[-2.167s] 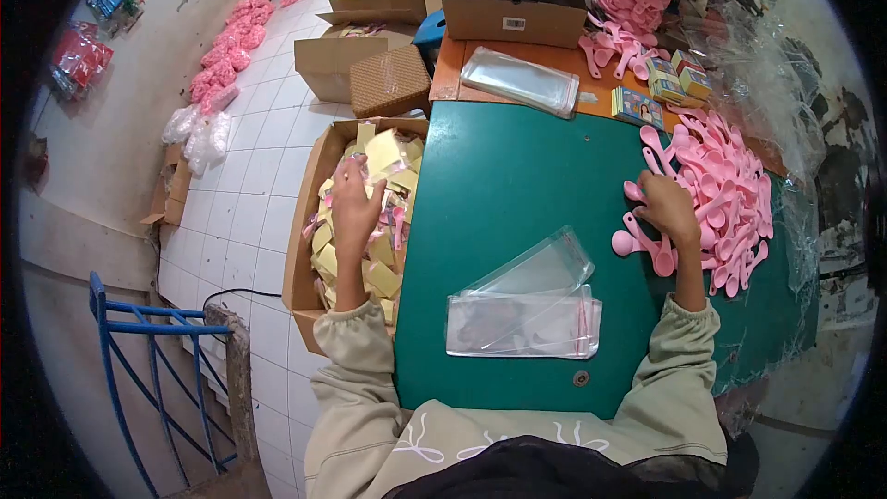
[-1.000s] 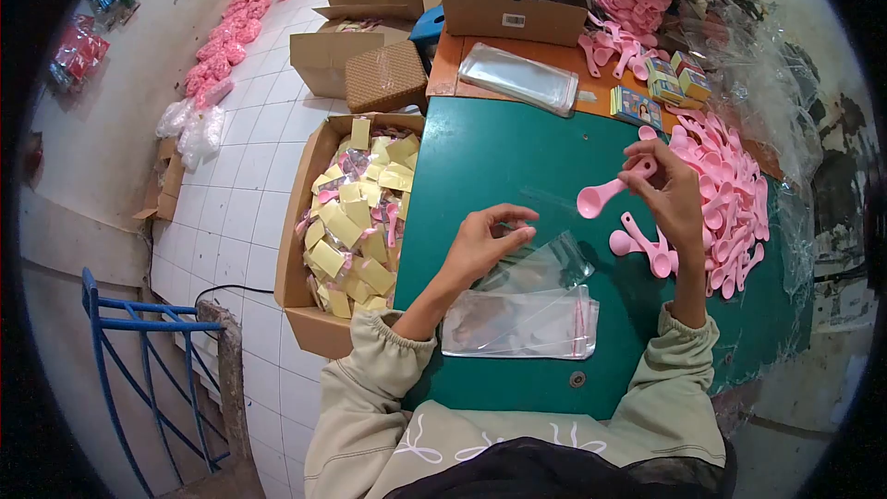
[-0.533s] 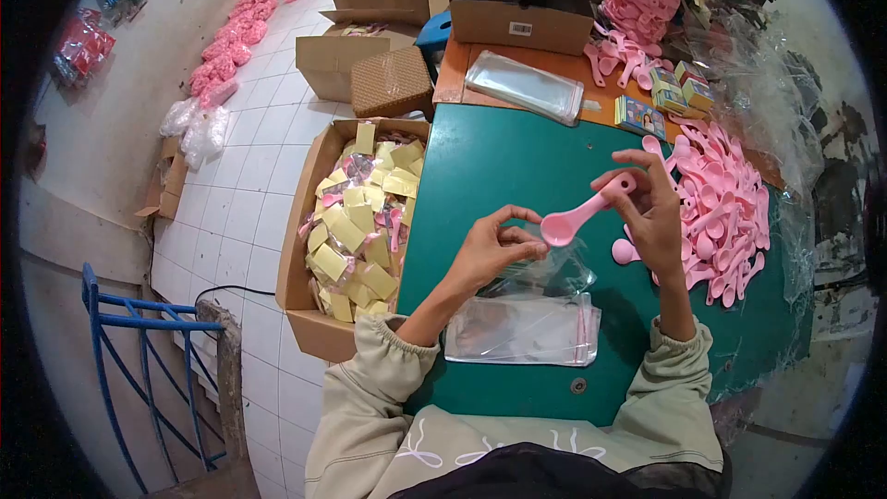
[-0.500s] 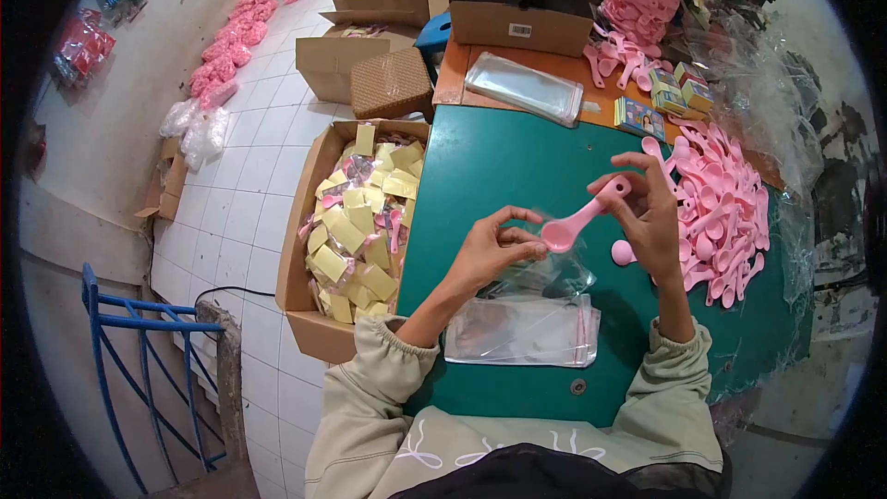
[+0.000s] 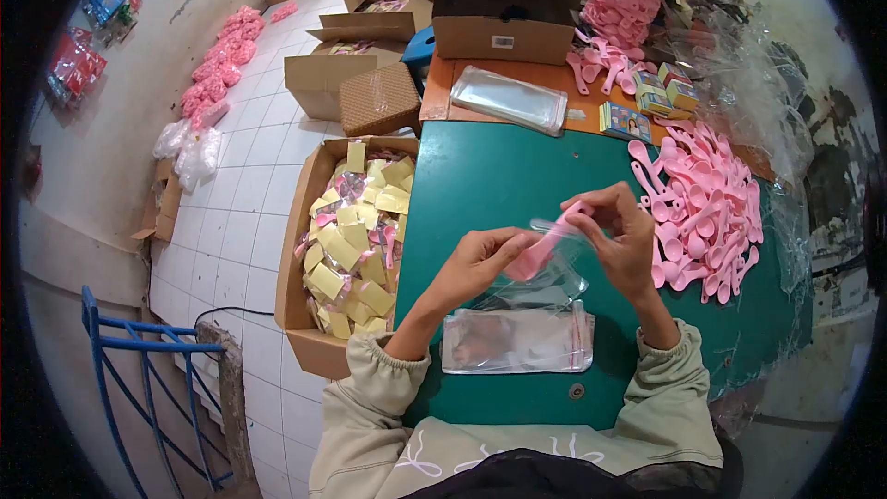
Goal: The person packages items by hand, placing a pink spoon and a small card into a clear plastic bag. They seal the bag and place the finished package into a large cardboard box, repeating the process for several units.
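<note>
A pink plastic spoon (image 5: 540,257) is held over the table, its bowl end low on the left and apparently inside a clear plastic bag (image 5: 547,226). My left hand (image 5: 473,270) pinches the bag beside the spoon's bowl. With thumb and fingers, my right hand (image 5: 617,229) grips the handle end. Loose clear bags (image 5: 559,285) lie just under the hands. Closer to my body is a flat stack of clear bags (image 5: 531,342). A big heap of pink spoons (image 5: 707,212) lies to the right of my right hand.
Left of the green table (image 5: 480,176) stands a cardboard box (image 5: 297,286) full of bagged spoons with yellow cards. Along the table's back are another bag stack (image 5: 508,100), small printed card packs (image 5: 625,120) and an open brown box (image 5: 504,37). A blue metal railing (image 5: 152,342) is at lower left.
The spoon's bowl has moved left and down into the clear bag at my left hand. My right hand has come left and lower with the handle. The view has shifted slightly.
</note>
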`<state>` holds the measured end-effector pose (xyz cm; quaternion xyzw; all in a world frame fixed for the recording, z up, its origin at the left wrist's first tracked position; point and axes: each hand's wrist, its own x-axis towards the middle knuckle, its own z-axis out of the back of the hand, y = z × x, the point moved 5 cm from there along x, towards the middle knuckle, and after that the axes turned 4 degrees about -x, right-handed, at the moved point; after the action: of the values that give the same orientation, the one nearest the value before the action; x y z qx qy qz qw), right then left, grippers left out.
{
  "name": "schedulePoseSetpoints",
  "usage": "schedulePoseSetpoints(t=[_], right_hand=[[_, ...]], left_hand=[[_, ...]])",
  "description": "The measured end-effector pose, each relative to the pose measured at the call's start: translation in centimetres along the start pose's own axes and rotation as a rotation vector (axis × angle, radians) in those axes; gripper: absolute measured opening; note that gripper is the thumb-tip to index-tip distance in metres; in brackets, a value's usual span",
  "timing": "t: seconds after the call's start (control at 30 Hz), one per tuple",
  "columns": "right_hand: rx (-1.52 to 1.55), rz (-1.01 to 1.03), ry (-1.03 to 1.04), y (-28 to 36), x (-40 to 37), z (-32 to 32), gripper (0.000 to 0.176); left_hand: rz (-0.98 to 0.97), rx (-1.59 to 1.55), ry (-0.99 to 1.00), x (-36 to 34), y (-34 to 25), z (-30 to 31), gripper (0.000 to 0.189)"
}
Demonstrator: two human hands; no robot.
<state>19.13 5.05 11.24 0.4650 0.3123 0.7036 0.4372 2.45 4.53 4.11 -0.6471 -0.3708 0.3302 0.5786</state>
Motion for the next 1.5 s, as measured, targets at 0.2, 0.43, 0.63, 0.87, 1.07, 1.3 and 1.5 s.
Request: schedulePoseSetpoints(t=[0.2,0.43,0.63,0.87,1.07,1.3,1.5], right_hand=[[-0.046,0.329,0.358,1.8,1.0,-1.6,0.049],[-0.752,-0.209,-0.003,-17.6,12.7,11.3,0.034],[-0.957,-0.436,-0.336,-25.5,12.2,16.7,0.026],[-1.197,-0.465,-0.472,-19.6,11.8,15.6,0.024],[-0.429,0.016,-0.206,-4.1,8.1,8.2,0.009],[-0.301,0.045,0.149,2.7,3.0,3.2,0.008],[-0.317,0.078,0.319,3.6,2.0,2.1,0.011]], left_hand=[[-0.078,-0.257,-0.14,0.3,-0.6,0.7,0.033],[-0.115,-0.424,-0.207,0.0,-0.6,1.3,0.034],[-0.131,-0.38,-0.248,-0.1,-0.9,1.8,0.033],[-0.129,-0.396,-0.226,0.1,-0.9,2.0,0.033],[-0.016,-0.403,-0.177,0.4,-1.3,1.6,0.032],[0.032,-0.273,-0.141,0.1,-0.8,1.4,0.031],[-0.004,-0.09,-0.039,-0.4,-1.4,0.8,0.03]])
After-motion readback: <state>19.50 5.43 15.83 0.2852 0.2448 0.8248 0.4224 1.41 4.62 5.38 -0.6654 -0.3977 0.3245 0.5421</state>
